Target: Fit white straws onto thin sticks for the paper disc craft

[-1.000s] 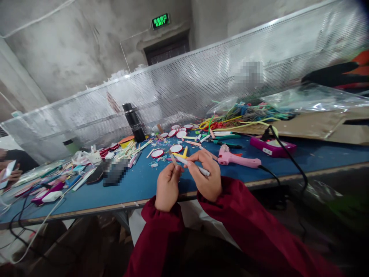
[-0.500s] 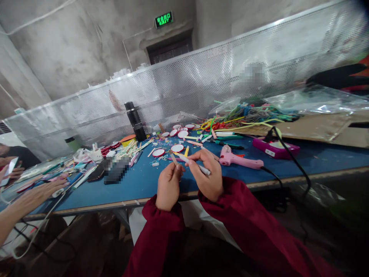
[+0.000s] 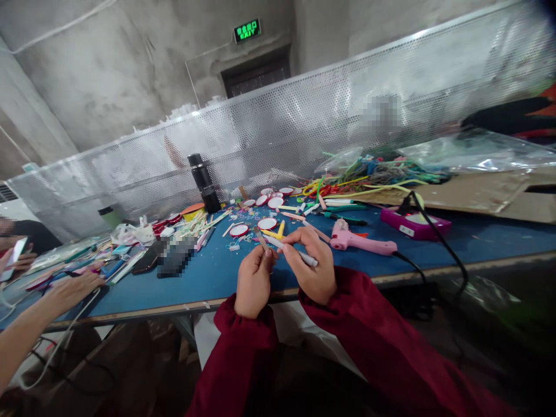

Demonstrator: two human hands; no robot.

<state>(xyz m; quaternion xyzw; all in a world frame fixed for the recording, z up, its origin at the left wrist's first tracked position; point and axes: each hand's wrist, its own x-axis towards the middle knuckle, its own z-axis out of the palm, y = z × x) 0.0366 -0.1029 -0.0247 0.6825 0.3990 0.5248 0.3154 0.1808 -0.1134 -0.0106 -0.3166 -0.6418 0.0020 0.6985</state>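
Left hand (image 3: 253, 284) fingers pinch a thin brown stick (image 3: 262, 241); right hand (image 3: 310, 266) fingers clamped on a white pen (image 3: 291, 251), over blue surface (image 3: 208, 278).

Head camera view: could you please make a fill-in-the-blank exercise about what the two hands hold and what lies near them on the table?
1. The right hand holds a white ____ stick.
2. The left hand pinches a thin brown stick between its ____.
3. The glue gun lying on the blue table to the right of the hands is ____ in colour.
4. The tall bottle standing by the perforated metal screen is ____.

Missing words: glue; fingers; pink; black
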